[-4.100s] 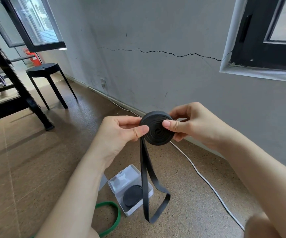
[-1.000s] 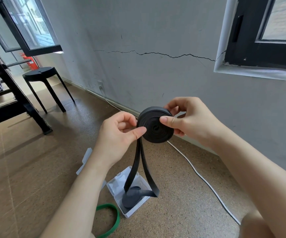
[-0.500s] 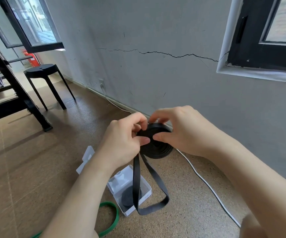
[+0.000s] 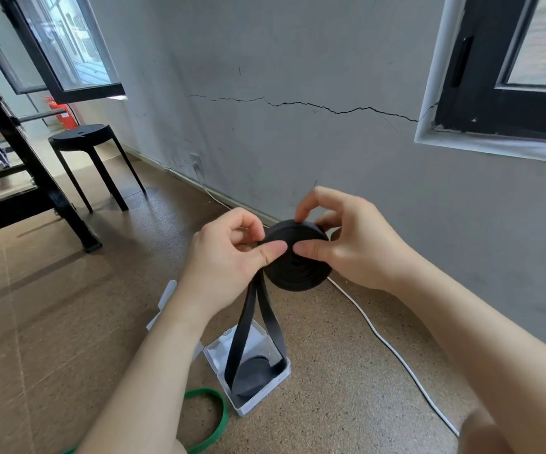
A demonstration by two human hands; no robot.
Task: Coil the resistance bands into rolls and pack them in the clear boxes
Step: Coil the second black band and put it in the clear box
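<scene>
While the left hand [image 4: 229, 257] and right hand [image 4: 357, 247] hold the black band roll [image 4: 298, 273] up in front, coil looks mostly done: roll is thick and tight, flat face toward cam. L thumb + forefinger pinch the roll's left edge where the loose tail [image 4: 248, 322] comes off. R thumb presses the face, and R fingers curl over the top rim and behind. Both hands are closed on the roll, neither free. Tail = short doubled loop hanging straight down, not yet wound in. Its bottom end hangs over the clear box [image 4: 260, 401] on the floor; touching or just above, can't tell. Box is open and holds one finished black roll [image 4: 252, 376], so 1 band packed. Green band [image 4: 221, 417] lies uncoiled on the floor just left of the box, partly behind L forearm. Another clear plastic piece [image 4: 163, 299] shows past the forearm: lid or 2nd box, can't tell. Est. left: wind in the tail, box this roll, then coil + box the green one. Farther back: white cable [image 4: 396, 355] along the floor, black stool [image 4: 81, 139] near the wall.
</scene>
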